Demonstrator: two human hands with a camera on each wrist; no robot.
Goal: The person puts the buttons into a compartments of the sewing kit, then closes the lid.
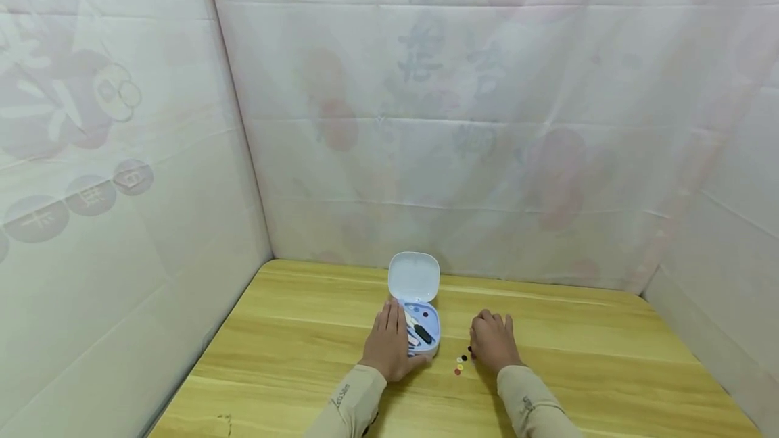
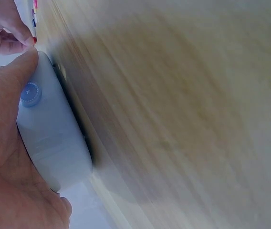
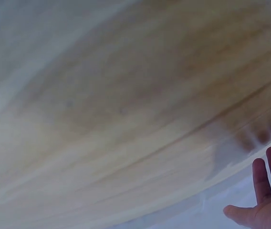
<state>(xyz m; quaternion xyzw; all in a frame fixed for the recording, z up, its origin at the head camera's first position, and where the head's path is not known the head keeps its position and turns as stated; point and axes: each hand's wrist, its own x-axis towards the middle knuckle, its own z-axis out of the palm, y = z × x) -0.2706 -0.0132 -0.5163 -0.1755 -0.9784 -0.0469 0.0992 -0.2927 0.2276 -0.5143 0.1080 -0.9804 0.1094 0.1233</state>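
A small light-blue sewing kit box (image 1: 433, 347) stands on the table, its pale lid (image 1: 414, 277) raised at the back. Inside lie a black-handled tool (image 1: 422, 334), pale pieces and a dark red button (image 1: 425, 314). My left hand (image 1: 391, 343) holds the box, fingers straight along its left side and thumb across the near side. A round blue knob (image 2: 31, 94) shows on the box wall by that thumb. To the right, my right hand (image 1: 494, 342) is low over a row of small buttons (image 1: 460, 367), fingertips down; I cannot tell whether they pinch a button.
The wood-grain table (image 1: 584, 350) extends on both sides of the hands. Printed pale cloth (image 1: 377, 154) hangs along its back edge, with more cloth walls at left and right. A small dark mark (image 1: 226, 418) lies near the table's front left.
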